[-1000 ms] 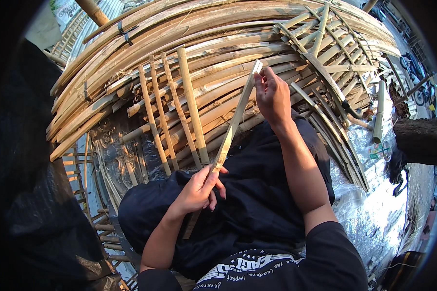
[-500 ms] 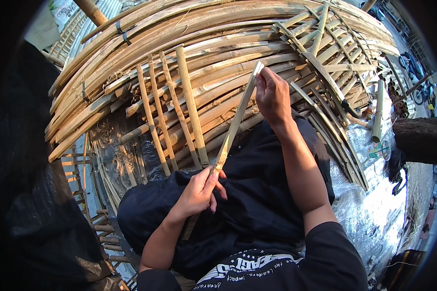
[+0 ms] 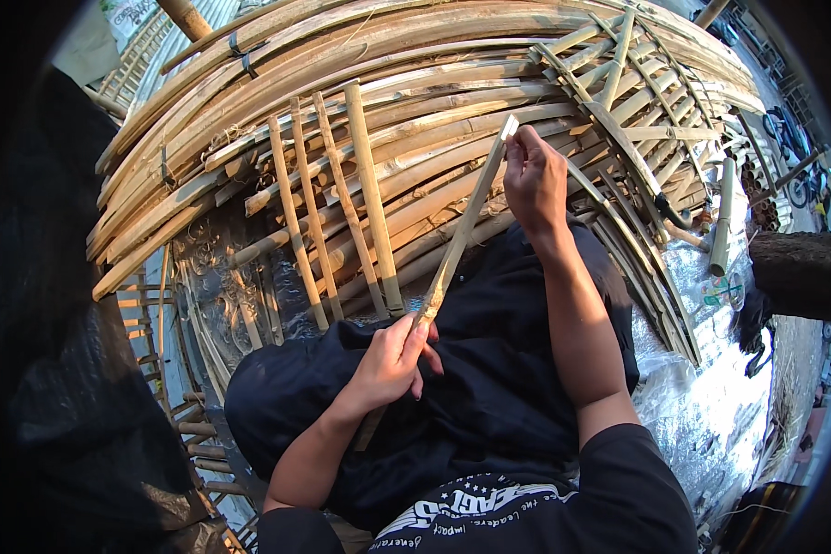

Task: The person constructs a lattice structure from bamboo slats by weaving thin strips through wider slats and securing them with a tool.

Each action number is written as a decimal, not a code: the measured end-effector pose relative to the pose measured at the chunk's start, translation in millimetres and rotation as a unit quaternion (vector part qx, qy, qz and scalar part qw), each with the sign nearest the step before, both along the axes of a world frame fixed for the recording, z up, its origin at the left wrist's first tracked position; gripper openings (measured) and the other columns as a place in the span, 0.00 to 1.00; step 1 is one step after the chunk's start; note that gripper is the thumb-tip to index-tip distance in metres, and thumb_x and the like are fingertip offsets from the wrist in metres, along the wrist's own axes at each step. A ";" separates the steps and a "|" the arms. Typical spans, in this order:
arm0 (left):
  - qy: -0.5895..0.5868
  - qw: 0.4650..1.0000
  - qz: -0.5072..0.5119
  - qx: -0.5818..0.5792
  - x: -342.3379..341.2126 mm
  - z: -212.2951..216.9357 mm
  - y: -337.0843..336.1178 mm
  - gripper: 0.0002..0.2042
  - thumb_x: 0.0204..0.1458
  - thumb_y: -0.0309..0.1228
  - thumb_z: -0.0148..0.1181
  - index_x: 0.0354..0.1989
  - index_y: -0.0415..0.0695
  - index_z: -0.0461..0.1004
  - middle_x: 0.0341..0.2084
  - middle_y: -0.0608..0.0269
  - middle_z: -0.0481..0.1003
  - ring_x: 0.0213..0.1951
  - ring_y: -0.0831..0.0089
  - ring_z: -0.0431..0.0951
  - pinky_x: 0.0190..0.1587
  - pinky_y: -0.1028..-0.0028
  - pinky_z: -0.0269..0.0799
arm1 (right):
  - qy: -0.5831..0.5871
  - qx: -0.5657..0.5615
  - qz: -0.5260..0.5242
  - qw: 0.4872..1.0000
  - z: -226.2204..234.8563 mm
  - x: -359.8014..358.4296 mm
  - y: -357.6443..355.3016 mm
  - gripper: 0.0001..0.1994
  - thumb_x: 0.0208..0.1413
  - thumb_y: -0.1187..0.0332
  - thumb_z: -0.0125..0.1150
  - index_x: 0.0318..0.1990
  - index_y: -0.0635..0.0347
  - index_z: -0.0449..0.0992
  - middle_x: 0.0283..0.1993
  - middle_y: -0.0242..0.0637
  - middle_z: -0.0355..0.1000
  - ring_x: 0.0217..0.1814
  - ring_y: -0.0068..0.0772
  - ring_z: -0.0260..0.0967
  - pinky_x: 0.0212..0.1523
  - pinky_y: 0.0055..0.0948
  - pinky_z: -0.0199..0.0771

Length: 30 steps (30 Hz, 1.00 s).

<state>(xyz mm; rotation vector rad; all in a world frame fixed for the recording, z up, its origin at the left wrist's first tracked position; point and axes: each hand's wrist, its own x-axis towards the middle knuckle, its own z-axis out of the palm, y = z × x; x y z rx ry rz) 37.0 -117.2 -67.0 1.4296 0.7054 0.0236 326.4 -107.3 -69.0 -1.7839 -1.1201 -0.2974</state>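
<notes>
A long, narrow bamboo strip slants up and away from my lap, with a pale cut end at the top and a rough, frayed node low down. My left hand wraps round it just below that node. The strip's lower end runs on beneath this hand over my dark trousers. At the far end, my right hand is closed, its thumb and fingers pinching the strip's edge close to the tip. Whether those curled fingers also hide something small, I cannot make out.
Several upright bamboo slats lean on a big stack of split bamboo ahead. A bamboo lattice lies at the far right, with thin strips below it. Silvery sheeting and a dark log are at the right.
The strip and both hands sit slightly farther right in the view, and the surroundings have shifted right a little too. Both hands keep their places on the strip.
</notes>
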 end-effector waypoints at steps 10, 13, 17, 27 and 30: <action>-0.005 0.999 0.030 0.010 -5.0 -0.5 -3.7 0.14 0.70 0.37 0.37 0.41 0.38 0.65 0.21 0.54 0.77 0.10 0.77 0.71 0.15 0.80 0.65 | -0.145 -0.049 0.002 0.988 -3.7 -11.9 2.5 0.01 0.56 0.75 0.57 0.35 0.59 0.72 0.29 0.42 0.70 0.33 0.49 0.70 0.36 0.42 0.69; -0.015 0.999 0.033 0.021 -7.8 -2.8 -3.7 0.14 0.70 0.37 0.37 0.40 0.38 0.65 0.21 0.54 0.78 0.10 0.78 0.71 0.14 0.81 0.65 | -0.176 -0.038 0.007 0.984 -1.3 -11.6 5.0 0.02 0.55 0.76 0.58 0.35 0.60 0.72 0.28 0.41 0.69 0.33 0.48 0.70 0.36 0.42 0.69; -0.017 0.999 0.024 0.023 -4.2 3.4 -2.2 0.14 0.70 0.36 0.38 0.39 0.38 0.65 0.21 0.54 0.78 0.10 0.78 0.71 0.14 0.80 0.65 | 0.030 0.037 0.038 0.998 0.6 -0.2 6.6 0.04 0.59 0.75 0.56 0.33 0.66 0.69 0.26 0.46 0.66 0.28 0.48 0.66 0.30 0.35 0.66; -0.018 1.000 0.003 0.002 -4.5 7.1 0.9 0.14 0.70 0.35 0.38 0.39 0.38 0.65 0.21 0.53 0.78 0.09 0.78 0.70 0.14 0.80 0.64 | -0.063 -0.004 0.034 0.997 6.8 -2.2 -5.2 0.03 0.58 0.78 0.56 0.35 0.65 0.69 0.32 0.47 0.71 0.31 0.53 0.71 0.33 0.42 0.70; -0.021 0.999 0.025 0.001 -11.8 3.4 0.6 0.14 0.70 0.35 0.37 0.40 0.38 0.64 0.21 0.53 0.78 0.10 0.79 0.69 0.14 0.81 0.64 | -0.138 -0.010 0.043 0.989 -3.6 -11.9 4.0 0.03 0.56 0.79 0.57 0.35 0.65 0.69 0.33 0.47 0.70 0.35 0.55 0.70 0.33 0.45 0.69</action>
